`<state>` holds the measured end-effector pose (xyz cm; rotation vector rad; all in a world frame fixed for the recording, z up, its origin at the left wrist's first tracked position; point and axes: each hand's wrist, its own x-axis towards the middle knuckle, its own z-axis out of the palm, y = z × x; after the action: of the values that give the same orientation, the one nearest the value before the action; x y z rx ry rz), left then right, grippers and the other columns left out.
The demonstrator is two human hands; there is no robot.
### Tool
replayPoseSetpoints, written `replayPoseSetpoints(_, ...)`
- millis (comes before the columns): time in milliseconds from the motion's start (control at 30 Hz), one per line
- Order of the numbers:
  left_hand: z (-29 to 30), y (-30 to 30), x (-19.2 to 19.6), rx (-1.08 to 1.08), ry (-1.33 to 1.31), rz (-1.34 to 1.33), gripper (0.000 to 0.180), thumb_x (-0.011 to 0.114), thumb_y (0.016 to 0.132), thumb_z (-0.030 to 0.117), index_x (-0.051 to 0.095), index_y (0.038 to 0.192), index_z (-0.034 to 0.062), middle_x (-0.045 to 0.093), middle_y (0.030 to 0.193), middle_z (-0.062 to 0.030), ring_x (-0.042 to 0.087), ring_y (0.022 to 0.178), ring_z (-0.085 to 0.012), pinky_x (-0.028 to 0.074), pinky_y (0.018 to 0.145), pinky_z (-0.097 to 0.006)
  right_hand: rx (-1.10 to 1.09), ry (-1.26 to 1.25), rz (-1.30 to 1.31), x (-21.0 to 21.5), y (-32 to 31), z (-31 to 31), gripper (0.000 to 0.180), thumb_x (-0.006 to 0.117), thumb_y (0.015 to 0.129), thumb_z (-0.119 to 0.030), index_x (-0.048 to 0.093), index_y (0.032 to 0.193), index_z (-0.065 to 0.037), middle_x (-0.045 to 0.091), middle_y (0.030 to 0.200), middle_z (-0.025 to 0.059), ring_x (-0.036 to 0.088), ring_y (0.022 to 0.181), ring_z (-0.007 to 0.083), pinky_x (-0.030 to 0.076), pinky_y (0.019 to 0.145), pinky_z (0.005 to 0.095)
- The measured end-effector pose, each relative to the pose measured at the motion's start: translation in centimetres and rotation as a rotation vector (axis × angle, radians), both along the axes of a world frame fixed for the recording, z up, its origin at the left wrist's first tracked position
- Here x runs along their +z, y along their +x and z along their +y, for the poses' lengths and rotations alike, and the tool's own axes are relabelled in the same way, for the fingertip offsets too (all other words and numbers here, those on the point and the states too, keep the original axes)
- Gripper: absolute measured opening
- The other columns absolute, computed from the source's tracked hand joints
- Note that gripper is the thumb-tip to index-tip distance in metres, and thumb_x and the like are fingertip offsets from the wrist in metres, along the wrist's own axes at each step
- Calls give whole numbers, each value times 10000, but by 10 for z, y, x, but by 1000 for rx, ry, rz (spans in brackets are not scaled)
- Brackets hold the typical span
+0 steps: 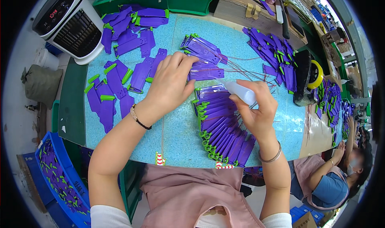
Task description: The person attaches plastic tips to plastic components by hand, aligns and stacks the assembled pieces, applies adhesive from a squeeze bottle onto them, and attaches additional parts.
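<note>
**Two hands over fanned purple strips**

Nearest the camera, at the lower centre of the frame, is the person's pink apron (188, 196). Above it spreads the blue table mat (176, 135), the largest surface. A fanned row of purple plastic pieces (222, 127) lies at the centre right, their long axes running from lower right to upper left, green ends toward the lower edge. The right hand (256, 111), directly over this row and the nearer of the two, is clenched round a small white squeeze bottle (240, 92) whose nozzle points to the upper left. The left hand (170, 83), just left of centre, presses its fingertips on a single purple piece (206, 73) lying crosswise above the row, with thin red wires (248, 72) trailing to the right
</note>
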<state>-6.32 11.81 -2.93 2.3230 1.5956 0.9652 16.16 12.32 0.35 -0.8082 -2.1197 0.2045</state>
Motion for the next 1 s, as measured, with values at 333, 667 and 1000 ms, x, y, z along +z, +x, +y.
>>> replayPoseSetpoints(333,0,-1,-2,-13,-18,-16,485,684,736,66,510,1188,46,513,1083,-137,508,1059,-319,407,922,-400,-45,50,-66,-2,-1,6,365,798,681,-54,649,1013,-33,671,888,115,616,783,262,484,685,328)
replayPoseSetpoints(667,1,0,-1,-12,-25,-42,510,695,729,63,501,1200,45,509,1078,-136,510,1061,-319,414,917,-400,81,-49,59,-3,-18,3,362,805,680,-95,652,1004,-47,671,876,104,628,780,255,479,703,333)
replayPoseSetpoints(1000,1,-1,11,-114,-269,-294,495,630,733,7,497,1209,42,517,1107,-141,527,1021,-303,424,905,-392,-89,-130,173,-1,1,5,338,785,726,-90,638,1023,-23,674,923,125,644,821,252,502,718,323)
